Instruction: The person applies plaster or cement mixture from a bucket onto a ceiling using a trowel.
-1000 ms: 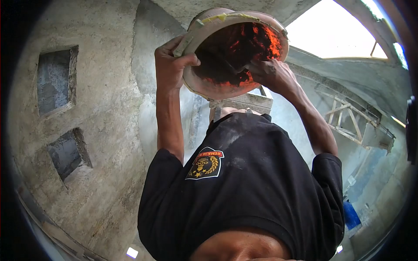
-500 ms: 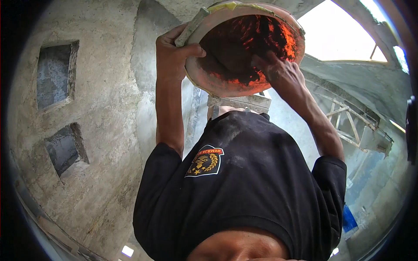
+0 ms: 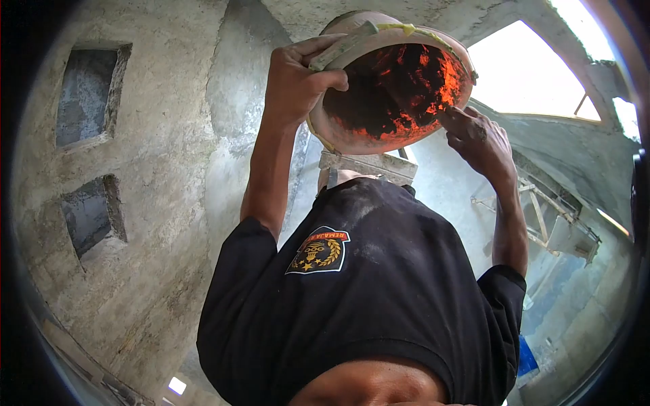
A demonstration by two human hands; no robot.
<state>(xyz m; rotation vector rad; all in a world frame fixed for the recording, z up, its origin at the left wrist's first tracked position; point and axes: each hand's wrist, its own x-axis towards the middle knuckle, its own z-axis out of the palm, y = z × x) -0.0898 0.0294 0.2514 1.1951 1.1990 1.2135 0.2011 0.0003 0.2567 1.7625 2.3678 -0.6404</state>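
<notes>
A tilted round bucket [image 3: 379, 143] shows its mouth to me, its inside orange-red with dark residue caked over much of it. My left hand [image 3: 292, 84] grips its left rim, thumb over the edge, where a flat grey crusted strip [image 3: 344, 46] lies along the rim under the fingers. A yellow tie [image 3: 407, 29] is wound on the upper rim. Just at the right rim is my right hand [image 3: 479, 139], fingers curled and smudged with grey, fingertips overlapping the bucket's edge; I cannot tell what they hold, if anything.
Rough plastered wall [image 3: 166, 169] with two square recesses [image 3: 87, 98] stands on my left. Beyond the bucket is a greyish block-like ledge [image 3: 372, 168]. A wooden frame [image 3: 538, 210] stands to the right, and a blue object [image 3: 527, 357] lies low on that side. Bright openings show at upper right.
My right hand has come out of the bucket's inside to its right rim. The bucket and my left hand have shifted slightly right and down in view.
</notes>
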